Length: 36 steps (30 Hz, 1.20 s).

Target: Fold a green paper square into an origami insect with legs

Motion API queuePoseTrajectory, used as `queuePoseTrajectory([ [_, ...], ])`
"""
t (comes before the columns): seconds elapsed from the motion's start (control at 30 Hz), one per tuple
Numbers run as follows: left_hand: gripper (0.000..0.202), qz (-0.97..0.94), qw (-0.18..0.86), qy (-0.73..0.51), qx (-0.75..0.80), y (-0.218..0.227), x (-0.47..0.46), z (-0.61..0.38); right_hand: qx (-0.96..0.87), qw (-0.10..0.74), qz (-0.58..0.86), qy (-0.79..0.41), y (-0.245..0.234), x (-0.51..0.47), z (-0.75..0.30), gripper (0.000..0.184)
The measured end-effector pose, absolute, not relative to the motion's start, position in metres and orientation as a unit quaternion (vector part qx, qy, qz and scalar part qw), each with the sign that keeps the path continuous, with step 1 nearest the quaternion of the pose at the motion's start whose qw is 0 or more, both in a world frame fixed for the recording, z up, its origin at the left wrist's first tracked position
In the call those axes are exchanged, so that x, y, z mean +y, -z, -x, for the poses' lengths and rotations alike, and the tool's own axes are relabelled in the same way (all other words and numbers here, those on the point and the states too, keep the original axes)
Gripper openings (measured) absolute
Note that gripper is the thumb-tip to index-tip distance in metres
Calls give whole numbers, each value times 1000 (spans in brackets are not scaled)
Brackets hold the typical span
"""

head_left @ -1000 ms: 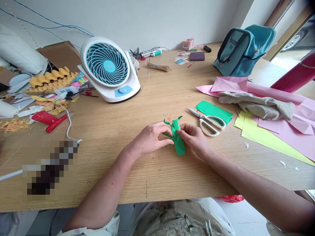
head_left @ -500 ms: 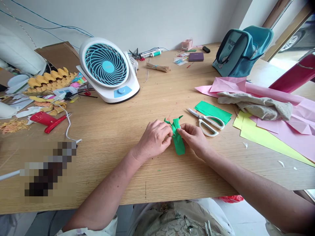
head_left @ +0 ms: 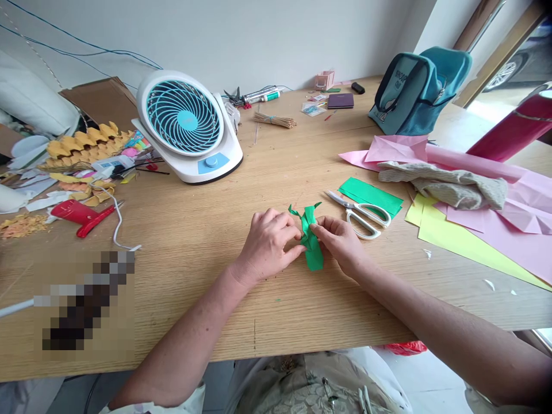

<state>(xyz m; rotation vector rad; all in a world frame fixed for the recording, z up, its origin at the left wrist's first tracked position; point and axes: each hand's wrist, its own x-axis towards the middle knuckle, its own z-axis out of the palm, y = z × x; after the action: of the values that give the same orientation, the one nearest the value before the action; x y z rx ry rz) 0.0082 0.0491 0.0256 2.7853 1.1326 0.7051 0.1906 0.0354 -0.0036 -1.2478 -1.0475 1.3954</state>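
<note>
Between my two hands is a piece of green paper (head_left: 314,257), cut into strips with twisted tips at its top. My right hand (head_left: 338,238) pinches it from the right, thumb and forefinger together. From the left, my left hand (head_left: 271,240) grips the paper's other side with bent fingers; its fingertips are partly hidden. Just beyond my right hand lie scissors (head_left: 361,214) with white handles, closed blades pointing to the upper left. They rest partly on a flat stack of green paper (head_left: 375,194).
A white and blue fan (head_left: 190,126) stands at the back left. Pink paper (head_left: 483,167), yellow paper (head_left: 457,247) and a grey glove (head_left: 448,183) lie on the right. A red glue gun (head_left: 81,215) is at the left. Behind are bundled sticks (head_left: 275,119) and a teal bag (head_left: 416,92).
The fingers of my left hand have shifted slightly, the thumb now reaching farther across the green paper. My right hand keeps its pinch. The whole view has moved a little.
</note>
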Motion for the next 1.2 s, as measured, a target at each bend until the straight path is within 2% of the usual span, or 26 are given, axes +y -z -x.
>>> queuePoseTrajectory([
  [0.17,2,-900,19,-222,375,-23,49,-8,-439,476,514,-562,6,36,-191,41],
  [0.37,4,-903,60,-242,350,-24,56,-2,-456,465,520,-552,6,35,-191,41],
  [0.6,17,-914,138,-216,316,-25,59,1,-489,441,521,-543,6,33,-191,37],
  [0.77,9,-834,286,-259,393,-24,58,0,-505,446,503,-542,9,35,-191,36],
  [0.87,3,-733,467,-249,428,-24,62,2,-520,441,488,-544,8,34,-190,34],
  [0.97,10,-623,644,-194,399,-23,69,10,-543,431,457,-558,3,31,-189,32],
  [1.03,17,-562,722,-147,376,-22,73,17,-554,424,435,-569,-1,28,-189,31],
  [1.1,24,-528,761,-116,359,-21,74,21,-554,424,420,-580,-4,27,-189,32],
  [1.2,28,-536,758,-132,348,-19,75,21,-535,447,426,-577,-4,28,-189,36],
])
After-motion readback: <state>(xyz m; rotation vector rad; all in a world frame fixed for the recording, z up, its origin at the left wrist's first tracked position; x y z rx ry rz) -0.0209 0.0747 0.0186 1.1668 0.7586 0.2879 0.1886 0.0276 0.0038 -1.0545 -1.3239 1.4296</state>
